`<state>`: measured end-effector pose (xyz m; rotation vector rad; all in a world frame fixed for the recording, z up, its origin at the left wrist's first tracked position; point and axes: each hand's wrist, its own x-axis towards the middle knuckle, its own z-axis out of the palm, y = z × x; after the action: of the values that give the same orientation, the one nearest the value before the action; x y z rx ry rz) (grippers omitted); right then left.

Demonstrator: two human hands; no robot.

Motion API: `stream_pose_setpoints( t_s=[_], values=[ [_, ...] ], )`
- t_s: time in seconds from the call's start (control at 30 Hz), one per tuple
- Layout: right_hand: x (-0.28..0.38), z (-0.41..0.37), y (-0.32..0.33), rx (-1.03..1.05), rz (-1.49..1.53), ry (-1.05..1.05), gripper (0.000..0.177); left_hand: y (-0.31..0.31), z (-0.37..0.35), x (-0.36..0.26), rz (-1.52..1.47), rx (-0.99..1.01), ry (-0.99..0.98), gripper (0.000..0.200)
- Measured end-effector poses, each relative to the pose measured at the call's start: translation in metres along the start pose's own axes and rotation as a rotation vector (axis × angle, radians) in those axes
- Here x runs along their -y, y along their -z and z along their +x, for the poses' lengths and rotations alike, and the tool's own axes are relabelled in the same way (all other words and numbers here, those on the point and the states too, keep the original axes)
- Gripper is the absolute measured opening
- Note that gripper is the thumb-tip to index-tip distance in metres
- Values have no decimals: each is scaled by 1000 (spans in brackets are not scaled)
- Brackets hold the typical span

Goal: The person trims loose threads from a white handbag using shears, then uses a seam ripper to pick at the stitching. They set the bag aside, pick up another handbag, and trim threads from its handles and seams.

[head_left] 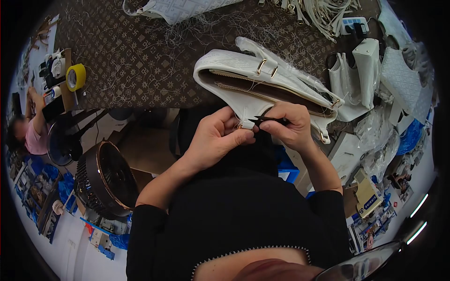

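A white handbag lies tilted at the table's near edge, its zipped top gaping and its brown lining showing. My left hand pinches a small white strap tab with gold-coloured metal at the bag's near corner. In my right hand are small black thread snips, their two pointed tips against or just beside that tab. Whether the tips touch a thread is too small to tell. Gold-coloured buckles sit on the bag's far side, next to clear plastic wrap.
Loose threads litter the patterned tabletop. Yellow tape stands at left, a black fan below it. More white bags and a power strip are at right, a pile of straps at the back. Another person sits far left.
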<state>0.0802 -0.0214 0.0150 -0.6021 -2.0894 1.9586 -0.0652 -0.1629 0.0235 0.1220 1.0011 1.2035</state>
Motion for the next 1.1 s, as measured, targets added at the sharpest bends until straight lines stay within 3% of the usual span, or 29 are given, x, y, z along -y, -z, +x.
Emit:
stream_pose_setpoints(
  t_s=[0.13, 0.2, 0.33, 0.53, 0.6, 0.7, 0.8, 0.93, 1.03, 1.1],
  values=[
    [2, 1, -4, -35, 28, -33, 9, -1, 1, -1, 18, -4, -12, 36],
    [6, 2, -8, -154, 22, -228, 8, 1, 0, -1, 12, -24, -23, 36],
    [8, -1, -14, -200, -56, -162, 8, 7, 1, 2, 26, -35, -23, 35],
    [23, -2, -2, -192, -547, -87, 11, 9, -1, 1, 36, -54, -31, 35],
    [26, -4, 2, -206, -355, -201, 12, 9, -2, 1, 34, -59, -18, 35],
    [21, 2, -4, -144, -128, -150, 13, 9, -1, 3, 37, -57, -31, 35],
    [22, 13, -9, -26, -299, -157, 14, 9, -2, 3, 24, -55, -25, 35],
    [20, 24, -21, -2, -308, -120, 13, 12, -3, 3, 39, -43, -1, 38],
    [21, 26, -20, 31, -234, -116, 11, 10, -2, 4, 14, -48, -14, 40],
    [21, 23, -10, -30, 42, -161, 11, 8, -2, 4, -11, -57, -33, 39]
  ],
)
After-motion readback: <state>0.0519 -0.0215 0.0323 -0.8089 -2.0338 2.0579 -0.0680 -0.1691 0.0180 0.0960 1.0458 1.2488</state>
